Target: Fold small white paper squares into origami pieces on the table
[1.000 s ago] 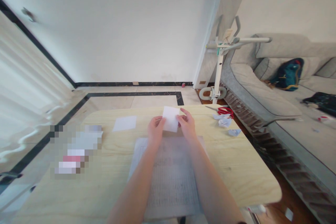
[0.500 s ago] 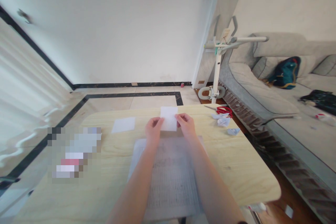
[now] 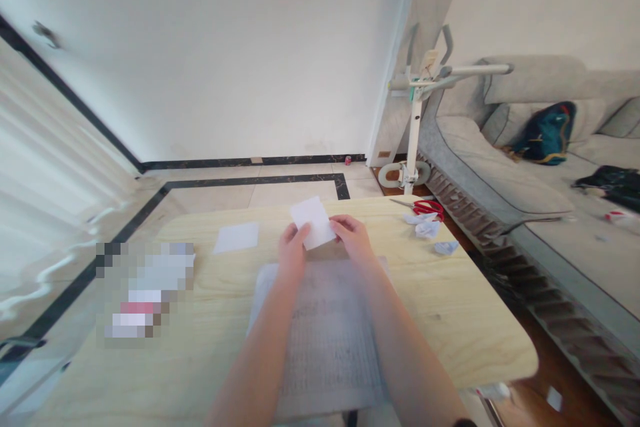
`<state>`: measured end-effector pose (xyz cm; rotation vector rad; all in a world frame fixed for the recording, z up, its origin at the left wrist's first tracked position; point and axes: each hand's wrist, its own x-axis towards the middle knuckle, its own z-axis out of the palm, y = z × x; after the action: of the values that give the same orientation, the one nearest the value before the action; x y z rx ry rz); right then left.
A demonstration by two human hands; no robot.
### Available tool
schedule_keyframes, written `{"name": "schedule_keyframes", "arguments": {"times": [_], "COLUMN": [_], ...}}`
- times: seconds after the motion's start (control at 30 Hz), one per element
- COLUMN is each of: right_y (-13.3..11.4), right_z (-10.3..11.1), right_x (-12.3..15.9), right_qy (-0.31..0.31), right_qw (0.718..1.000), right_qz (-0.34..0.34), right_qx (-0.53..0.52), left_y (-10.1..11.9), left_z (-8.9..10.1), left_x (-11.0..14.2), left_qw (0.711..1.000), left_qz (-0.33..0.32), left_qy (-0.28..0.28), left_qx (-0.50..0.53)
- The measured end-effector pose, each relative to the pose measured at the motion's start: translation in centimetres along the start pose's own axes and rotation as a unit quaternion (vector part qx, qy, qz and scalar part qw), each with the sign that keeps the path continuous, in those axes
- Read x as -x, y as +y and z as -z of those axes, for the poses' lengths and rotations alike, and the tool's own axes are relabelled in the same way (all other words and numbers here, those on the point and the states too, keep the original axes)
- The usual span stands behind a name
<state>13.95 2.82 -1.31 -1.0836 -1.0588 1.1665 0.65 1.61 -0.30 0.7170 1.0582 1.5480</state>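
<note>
A small white sheet of paper (image 3: pixel 315 221) is held up, tilted, above the far part of the table. My left hand (image 3: pixel 294 244) pinches its left lower edge, thumb in front. At its right edge my right hand (image 3: pixel 352 236) grips it between thumb and fingers. Under my forearms lies a larger printed sheet (image 3: pixel 330 340) with rows of faint text. Another white sheet of paper (image 3: pixel 237 238) rests flat on the table to the left of my hands.
On the wooden table (image 3: pixel 450 320), red-handled scissors (image 3: pixel 427 208) and crumpled paper pieces (image 3: pixel 427 229) lie at the far right. A blurred-out item (image 3: pixel 163 273) sits at the left. Beyond the table stand exercise equipment (image 3: pixel 414 127) and a grey sofa (image 3: pixel 505 167).
The small paper has turned from upright to tilted, its top leaning left. Both hands still hold it and have barely shifted.
</note>
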Motion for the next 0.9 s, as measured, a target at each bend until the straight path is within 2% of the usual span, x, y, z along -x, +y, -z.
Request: {"name": "schedule_keyframes", "arguments": {"times": [0.2, 0.4, 0.73, 0.9], "right_y": [-0.3, 0.22, -0.18, -0.33], "right_z": [-0.45, -0.16, -0.14, -0.09], "right_x": [0.35, -0.12, -0.23, -0.23], "right_qy": [-0.04, 0.025, 0.061, 0.083], "right_qw": [0.999, 1.0, 0.998, 0.997], "right_qz": [-0.006, 0.008, 0.007, 0.008], "right_qx": [-0.009, -0.001, 0.005, 0.007], "left_y": [-0.24, -0.48, -0.77, -0.68], "left_z": [-0.12, -0.24, 0.08, 0.28], "left_x": [-0.34, 0.0, -0.31, -0.36], "left_qw": [0.999, 0.995, 0.991, 0.993], "left_qz": [0.034, 0.07, 0.091, 0.072], "left_qy": [0.005, -0.025, -0.006, -0.009], "left_qx": [0.042, 0.063, 0.094, 0.09]}}
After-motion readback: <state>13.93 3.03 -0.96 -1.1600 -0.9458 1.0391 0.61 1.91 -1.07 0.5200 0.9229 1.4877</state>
